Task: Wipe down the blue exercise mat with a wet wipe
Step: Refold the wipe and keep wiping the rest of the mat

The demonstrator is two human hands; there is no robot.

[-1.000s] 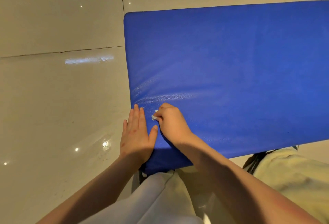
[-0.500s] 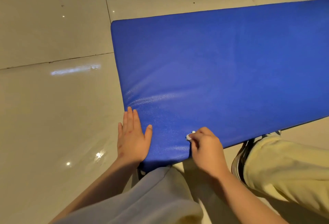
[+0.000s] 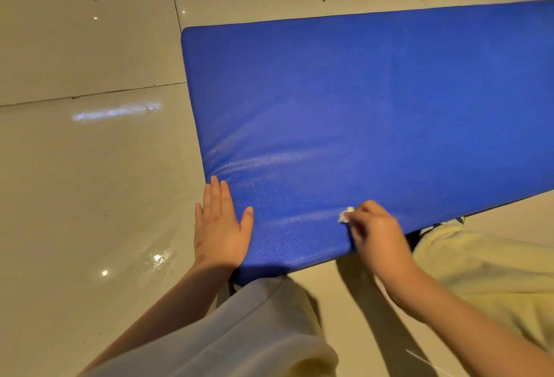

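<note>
So the tiled floor [image 3: 90, 196] had the blue mat [image 3: 359, 122] lying flat on it. My left hand [image 3: 220, 226] sat on its near corner, fingers straight and flat. My right hand [image 3: 377, 235] had its fingers pinching a tiny wadded wet wipe [image 3: 344, 215] by the near edge.

Blue exercise mat [image 3: 359, 122]: padded, pebble-grained, glossy cover; lying flat, stretching away ahead and rightward of both hands, its near left edge sitting under the flat left hand [image 3: 220, 226]. Wet wipe [image 3: 344, 215]: small white crumpled wad, sitting pinched in the right hand [image 3: 377, 235], touching the mat just inside its near edge.
</note>
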